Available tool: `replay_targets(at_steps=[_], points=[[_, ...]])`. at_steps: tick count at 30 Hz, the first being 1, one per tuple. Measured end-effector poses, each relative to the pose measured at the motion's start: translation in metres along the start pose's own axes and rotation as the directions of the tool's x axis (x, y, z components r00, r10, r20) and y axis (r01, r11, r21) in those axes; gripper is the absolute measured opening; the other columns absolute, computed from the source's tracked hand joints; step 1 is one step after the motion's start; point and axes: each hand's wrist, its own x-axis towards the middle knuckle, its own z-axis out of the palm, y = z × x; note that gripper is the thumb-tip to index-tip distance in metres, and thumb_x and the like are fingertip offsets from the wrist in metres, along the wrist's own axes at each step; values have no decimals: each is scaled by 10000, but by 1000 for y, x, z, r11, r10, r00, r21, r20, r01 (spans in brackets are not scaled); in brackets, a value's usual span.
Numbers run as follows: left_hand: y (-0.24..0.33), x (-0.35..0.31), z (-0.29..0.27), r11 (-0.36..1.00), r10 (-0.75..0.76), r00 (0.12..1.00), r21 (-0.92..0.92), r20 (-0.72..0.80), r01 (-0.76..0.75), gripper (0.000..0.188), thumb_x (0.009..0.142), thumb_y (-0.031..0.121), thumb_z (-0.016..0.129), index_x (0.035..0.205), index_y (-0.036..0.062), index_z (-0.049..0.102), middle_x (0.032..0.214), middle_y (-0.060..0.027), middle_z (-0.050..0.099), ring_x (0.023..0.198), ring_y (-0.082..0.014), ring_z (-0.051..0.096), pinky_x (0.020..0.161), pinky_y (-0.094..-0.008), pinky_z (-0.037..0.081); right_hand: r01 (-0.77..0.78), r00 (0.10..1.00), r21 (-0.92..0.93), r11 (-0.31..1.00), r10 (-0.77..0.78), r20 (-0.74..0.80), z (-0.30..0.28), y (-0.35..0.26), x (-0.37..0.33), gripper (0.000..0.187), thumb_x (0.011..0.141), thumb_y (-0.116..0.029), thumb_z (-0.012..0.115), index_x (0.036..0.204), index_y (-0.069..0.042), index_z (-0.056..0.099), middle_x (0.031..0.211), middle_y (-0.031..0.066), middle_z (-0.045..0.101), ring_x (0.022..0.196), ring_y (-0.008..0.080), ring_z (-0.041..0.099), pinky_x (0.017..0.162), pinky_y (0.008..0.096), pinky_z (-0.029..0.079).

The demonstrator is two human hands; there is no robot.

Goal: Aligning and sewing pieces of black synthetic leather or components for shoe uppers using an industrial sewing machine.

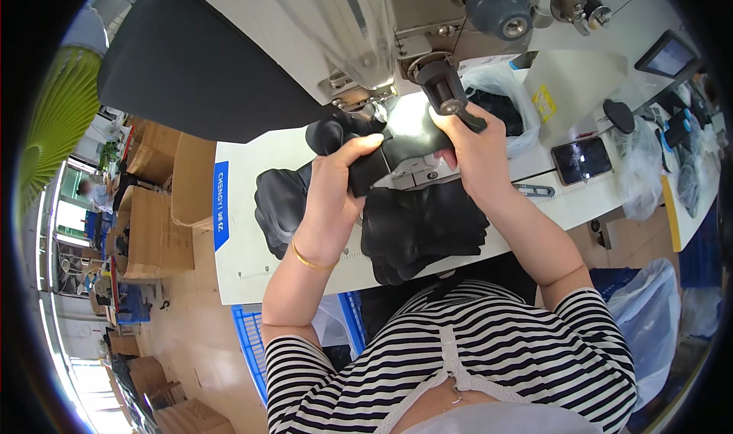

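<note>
Under the head of a sewing machine (305, 29), a black leather-like piece (413, 145) is stretched between my two hands, its upper part bright in the machine's lamp. My left hand (334, 193) grips its left side, thumb on top and fingers hidden beneath. On the right side my right hand (479, 155) pinches the piece close to the machine's dark cylindrical part (441, 87). Just below the hands lies a stack of black leather-like pieces (420, 224) at the table's front edge. More black pieces (279, 205) lie beside my left wrist.
The white table (244, 258) carries a phone (582, 161), a grey snap-off cutter (534, 190) and a plastic bag of black material (500, 106). Blue crates (248, 342) stand below the front edge. Cardboard boxes (156, 235) and a green fan (61, 121) are at the left.
</note>
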Motion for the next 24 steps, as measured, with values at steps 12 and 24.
replay_targets(at_steps=[12,24], points=[[8,12,10,973,139,990,190,-13,-134,67,768,-53,651,833,-41,639,816,-101,646,689,-164,647,621,-275,555,89,994,20,996,-90,65,-8,11,19,169,866,-153,639,937,-1,666,655,3,584,495,42,502,421,173,349],[10,11,10,979,112,994,170,2,-111,120,769,-52,650,884,-86,645,834,-128,658,695,-180,659,624,-288,565,100,992,35,994,-102,71,-6,11,18,163,869,-153,641,919,0,665,643,0,573,479,45,488,406,173,332]])
